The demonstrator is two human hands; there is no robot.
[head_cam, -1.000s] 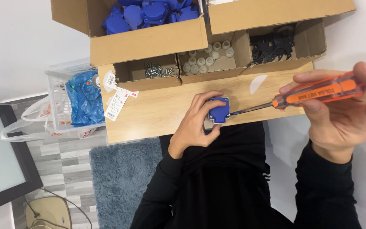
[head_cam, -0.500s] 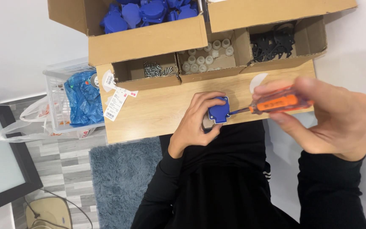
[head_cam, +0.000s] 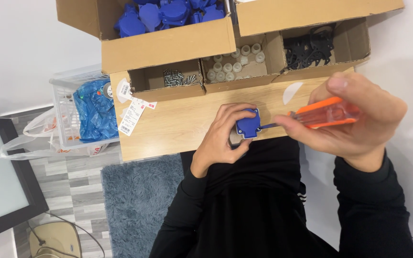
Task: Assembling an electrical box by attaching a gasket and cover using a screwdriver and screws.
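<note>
My left hand (head_cam: 218,136) grips a small blue plastic socket part (head_cam: 248,124) at the near edge of the wooden table (head_cam: 178,124). My right hand (head_cam: 359,122) holds an orange-handled screwdriver (head_cam: 323,113) level, its metal shaft pointing left. The tip meets the right side of the blue part. My fingers wrap the handle and hide most of it.
Along the table's far side stand open cardboard boxes: blue socket parts (head_cam: 168,12), screws (head_cam: 180,78), white caps (head_cam: 235,62), black pieces (head_cam: 309,48). A white basket with a blue bag (head_cam: 92,112) sits left of the table. A grey rug (head_cam: 135,200) lies below.
My right hand has drawn the screwdriver leftward and closer to the blue part, so its tip now sits against it. My left hand has kept its grip in place.
</note>
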